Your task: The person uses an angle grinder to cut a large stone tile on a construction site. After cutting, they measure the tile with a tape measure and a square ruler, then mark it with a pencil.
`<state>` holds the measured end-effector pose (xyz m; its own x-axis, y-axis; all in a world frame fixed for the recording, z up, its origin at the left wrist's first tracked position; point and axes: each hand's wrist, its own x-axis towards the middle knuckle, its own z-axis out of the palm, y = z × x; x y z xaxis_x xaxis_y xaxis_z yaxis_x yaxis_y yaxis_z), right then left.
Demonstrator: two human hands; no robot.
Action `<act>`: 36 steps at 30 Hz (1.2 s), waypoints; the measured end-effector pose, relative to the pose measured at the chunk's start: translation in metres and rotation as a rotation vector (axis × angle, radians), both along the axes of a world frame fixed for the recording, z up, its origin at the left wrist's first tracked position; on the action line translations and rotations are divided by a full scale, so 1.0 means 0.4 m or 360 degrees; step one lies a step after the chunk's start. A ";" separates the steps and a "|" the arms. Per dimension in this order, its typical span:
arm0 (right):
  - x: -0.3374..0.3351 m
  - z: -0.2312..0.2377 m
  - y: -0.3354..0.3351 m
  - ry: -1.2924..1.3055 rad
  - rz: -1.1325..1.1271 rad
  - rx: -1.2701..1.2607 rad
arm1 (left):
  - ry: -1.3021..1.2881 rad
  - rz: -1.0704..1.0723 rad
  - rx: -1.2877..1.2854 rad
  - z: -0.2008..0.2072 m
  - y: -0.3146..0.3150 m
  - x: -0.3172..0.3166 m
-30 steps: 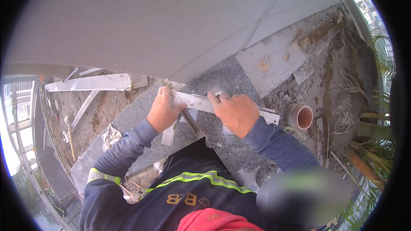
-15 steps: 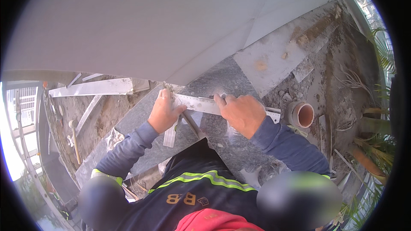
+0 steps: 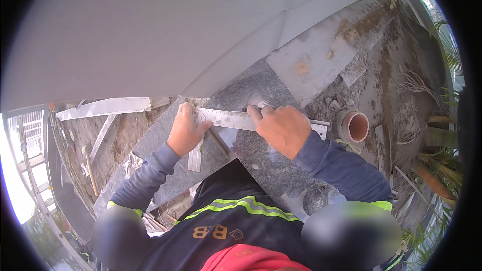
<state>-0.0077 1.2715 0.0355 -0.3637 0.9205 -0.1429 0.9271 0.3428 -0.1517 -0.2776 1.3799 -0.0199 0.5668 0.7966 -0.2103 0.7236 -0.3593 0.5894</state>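
A metal try square [image 3: 228, 119] lies across the dark grey stone slab [image 3: 251, 83], its ruled blade running from left to right. Its short stock points back toward me, below my left hand [image 3: 187, 129]. That hand is closed round the corner of the square, with the thumb toward the blade. My right hand [image 3: 282, 130] presses over the blade's right half, fingers curled; whether it also pinches something small is hidden. Beyond the blade, a thin pale strip [image 3: 320, 122] sticks out to the right from under this hand.
A large pale grey panel [image 3: 150, 35] fills the far side. An orange-lined pipe [image 3: 358, 127] stands right of the square. A hammer-like tool [image 3: 90, 170] and a long white profile [image 3: 108, 107] lie on dirt at left. Plants [image 3: 444, 170] line the right edge.
The view has shifted slightly. Both hands stay on the square, and the fingers of my right hand have moved a little along the blade's far edge.
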 end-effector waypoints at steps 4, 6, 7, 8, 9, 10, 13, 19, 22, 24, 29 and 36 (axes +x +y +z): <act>-0.097 -0.054 0.090 0.0091 0.0109 0.0119 | 0.0052 -0.0031 0.0074 -0.005 0.003 -0.011; -0.115 -0.059 0.110 0.0135 0.0156 0.0176 | 0.0029 -0.0050 0.0128 -0.013 0.004 -0.018; -0.112 -0.056 0.109 0.0143 0.0175 0.0191 | 0.0039 -0.0039 0.0109 -0.012 0.003 -0.016; -0.096 -0.054 0.099 0.0084 0.0163 0.0133 | 0.0050 -0.0029 0.0090 -0.004 0.004 -0.012; -0.070 -0.049 0.081 0.0027 0.0152 0.0074 | 0.0062 -0.0018 0.0071 0.000 0.005 -0.010; -0.035 -0.024 0.061 -0.0027 0.0155 -0.0011 | 0.0052 -0.0036 0.0134 -0.004 0.003 -0.013; 0.092 0.046 -0.035 -0.0221 0.0158 -0.0210 | 0.0055 -0.0027 0.0084 0.001 0.005 -0.011; 0.261 0.104 -0.157 -0.0588 0.0122 -0.0401 | 0.0040 0.0035 -0.0024 0.002 0.004 -0.004; 0.291 0.110 -0.181 -0.0694 0.0103 -0.0417 | 0.0054 0.0024 -0.0022 0.002 0.004 -0.005; 0.309 0.103 -0.195 -0.0666 0.0049 -0.0375 | 0.0065 0.0042 -0.0055 0.008 -0.001 0.002; 0.290 0.118 -0.164 -0.0359 -0.0167 -0.0136 | 0.0051 0.0079 -0.0086 0.009 0.001 -0.006; 0.111 0.048 -0.041 -0.0096 -0.0029 -0.0023 | -0.0002 0.0014 -0.0010 0.011 -0.003 -0.003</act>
